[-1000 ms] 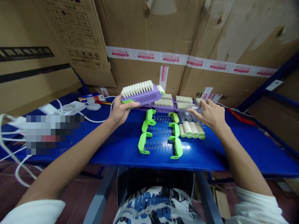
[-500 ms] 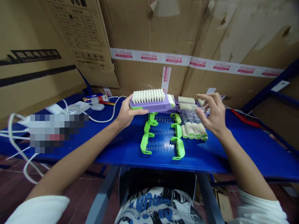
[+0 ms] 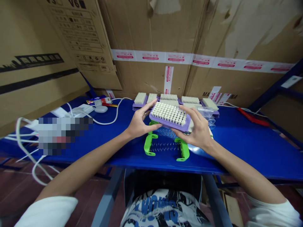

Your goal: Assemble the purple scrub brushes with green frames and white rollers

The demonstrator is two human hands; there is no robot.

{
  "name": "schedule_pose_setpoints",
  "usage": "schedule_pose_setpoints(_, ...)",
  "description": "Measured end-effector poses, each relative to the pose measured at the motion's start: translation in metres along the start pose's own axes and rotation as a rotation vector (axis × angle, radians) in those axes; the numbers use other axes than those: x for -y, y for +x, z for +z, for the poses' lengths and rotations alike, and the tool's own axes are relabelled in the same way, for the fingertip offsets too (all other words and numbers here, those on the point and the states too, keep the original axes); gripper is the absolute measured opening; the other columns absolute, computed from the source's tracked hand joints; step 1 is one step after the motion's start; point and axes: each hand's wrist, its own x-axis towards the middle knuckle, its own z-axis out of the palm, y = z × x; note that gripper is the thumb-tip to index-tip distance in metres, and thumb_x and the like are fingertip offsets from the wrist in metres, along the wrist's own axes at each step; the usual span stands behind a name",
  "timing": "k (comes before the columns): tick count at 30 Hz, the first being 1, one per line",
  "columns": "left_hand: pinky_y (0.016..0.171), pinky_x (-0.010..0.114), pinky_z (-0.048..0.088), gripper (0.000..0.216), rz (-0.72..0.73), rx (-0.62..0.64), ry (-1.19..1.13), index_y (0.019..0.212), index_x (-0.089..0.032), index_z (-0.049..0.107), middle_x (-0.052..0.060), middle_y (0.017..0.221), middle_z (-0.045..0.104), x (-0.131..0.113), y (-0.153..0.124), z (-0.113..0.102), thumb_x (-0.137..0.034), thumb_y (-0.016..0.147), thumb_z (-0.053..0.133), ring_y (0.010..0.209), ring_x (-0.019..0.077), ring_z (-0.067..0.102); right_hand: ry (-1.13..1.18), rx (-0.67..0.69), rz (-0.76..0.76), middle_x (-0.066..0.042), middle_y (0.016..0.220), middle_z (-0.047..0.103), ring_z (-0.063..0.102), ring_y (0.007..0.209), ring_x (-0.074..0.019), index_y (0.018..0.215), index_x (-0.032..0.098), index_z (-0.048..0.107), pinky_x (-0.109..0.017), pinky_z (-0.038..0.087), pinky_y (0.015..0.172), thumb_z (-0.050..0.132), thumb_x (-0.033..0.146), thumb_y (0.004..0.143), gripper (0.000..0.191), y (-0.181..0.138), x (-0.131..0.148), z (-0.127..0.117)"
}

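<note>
A purple brush (image 3: 163,121) with rows of cream bristles is held above the blue table, bristles up and tilted toward me. My left hand (image 3: 139,123) grips its left end between thumb and fingers. On its right end, my right hand (image 3: 200,130) is closed with fingers on top and thumb below. Beneath the brush lie bright green brackets (image 3: 148,145) joined by metal springs (image 3: 165,146); the farther ones are partly hidden. White rollers behind my right hand are almost wholly covered by it.
More purple brushes (image 3: 140,98) line the cardboard at the back. Clear plastic packaging (image 3: 208,113) lies right of my right hand. White cables (image 3: 111,121), a pale mouse (image 3: 100,109) and a power strip (image 3: 84,109) are at left; a red tool (image 3: 252,117) is at far right.
My right hand has come in from the right and closed on the brush's right end. The brush has moved right and slightly lower, its bristle face now turned more toward me.
</note>
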Motion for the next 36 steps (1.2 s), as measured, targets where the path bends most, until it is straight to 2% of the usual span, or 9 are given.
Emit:
schedule_pose_setpoints(3,0.140,0.056,0.058,0.115,0.029,0.048,-0.009,0.181,-0.024,0.060,0.022,0.179,0.065,-0.002,-0.001,-0.003,-0.034,0.078,0.110,0.168,0.0418,0.065,-0.031,-0.014,0.025,-0.017,0.142,0.081,0.084,0.120,-0.0378,0.168,0.030,0.059,-0.062,0.073,0.097,0.084,0.056,0.103,0.074,-0.001,0.005,0.000)
schedule_pose_setpoints(8,0.143,0.055,0.055,0.097,0.189,0.005,0.093,0.183,-0.027,0.059,0.015,0.179,0.066,-0.010,-0.003,0.001,-0.018,0.090,0.088,0.168,0.0383,0.065,-0.032,-0.037,0.089,-0.016,0.145,0.083,0.085,0.122,-0.0402,0.168,0.030,0.058,-0.065,0.074,0.101,0.084,0.060,0.104,0.075,-0.003,0.012,0.002)
schedule_pose_setpoints(12,0.145,0.056,0.054,0.099,0.207,-0.021,0.176,0.183,-0.027,0.059,0.013,0.179,0.066,-0.014,-0.006,0.006,-0.021,0.088,0.086,0.167,0.0394,0.066,-0.074,-0.024,0.108,-0.016,0.144,0.082,0.083,0.126,-0.0412,0.172,0.032,0.055,-0.067,0.073,0.104,0.082,0.058,0.105,0.077,-0.005,0.017,0.005)
schedule_pose_setpoints(19,0.117,0.047,0.074,0.096,0.201,-0.058,0.381,0.178,-0.023,0.064,0.013,0.160,0.082,-0.024,-0.009,0.008,-0.022,0.085,0.088,0.130,0.0345,0.088,-0.114,-0.024,0.042,-0.016,0.140,0.081,0.083,0.121,-0.0388,0.173,0.033,0.054,-0.061,0.074,0.099,0.084,0.051,0.104,0.078,-0.002,0.018,0.003)
schedule_pose_setpoints(24,0.130,0.052,0.068,0.090,0.187,-0.104,0.427,0.171,-0.023,0.071,0.012,0.165,0.079,-0.030,-0.009,0.015,-0.019,0.082,0.083,0.144,0.0380,0.082,-0.107,-0.031,0.027,-0.016,0.141,0.080,0.082,0.124,-0.0387,0.177,0.034,0.053,-0.061,0.074,0.099,0.086,0.049,0.104,0.082,-0.003,0.019,0.006)
schedule_pose_setpoints(28,0.125,0.052,0.072,0.084,0.103,-0.193,0.280,0.160,-0.022,0.078,0.012,0.158,0.083,-0.029,-0.004,0.014,-0.011,0.076,0.076,0.145,0.0386,0.082,-0.094,-0.011,0.039,-0.016,0.146,0.079,0.080,0.128,-0.0401,0.181,0.035,0.049,-0.064,0.074,0.102,0.084,0.051,0.106,0.084,-0.005,0.019,0.009)
schedule_pose_setpoints(31,0.131,0.056,0.068,0.087,0.107,-0.146,0.138,0.162,-0.023,0.077,0.012,0.165,0.078,-0.029,0.000,0.009,-0.013,0.076,0.078,0.157,0.0411,0.075,-0.100,-0.025,0.048,-0.016,0.149,0.079,0.080,0.132,-0.0416,0.184,0.038,0.044,-0.069,0.073,0.107,0.084,0.053,0.108,0.087,-0.004,0.019,0.008)
schedule_pose_setpoints(34,0.145,0.060,0.053,0.092,0.166,-0.082,0.242,0.171,-0.026,0.070,0.010,0.176,0.071,-0.030,0.000,0.008,-0.018,0.080,0.085,0.165,0.0417,0.067,-0.099,-0.047,0.063,-0.016,0.150,0.079,0.080,0.134,-0.0420,0.182,0.038,0.046,-0.071,0.071,0.112,0.084,0.052,0.108,0.084,-0.003,0.020,0.007)
schedule_pose_setpoints(36,0.145,0.059,0.054,0.092,0.210,-0.088,0.335,0.173,-0.025,0.068,0.010,0.177,0.069,-0.029,-0.002,0.011,-0.018,0.083,0.084,0.165,0.0410,0.068,-0.089,-0.056,0.061,-0.016,0.148,0.079,0.081,0.132,-0.0411,0.179,0.036,0.050,-0.068,0.072,0.109,0.085,0.050,0.108,0.081,-0.003,0.021,0.008)
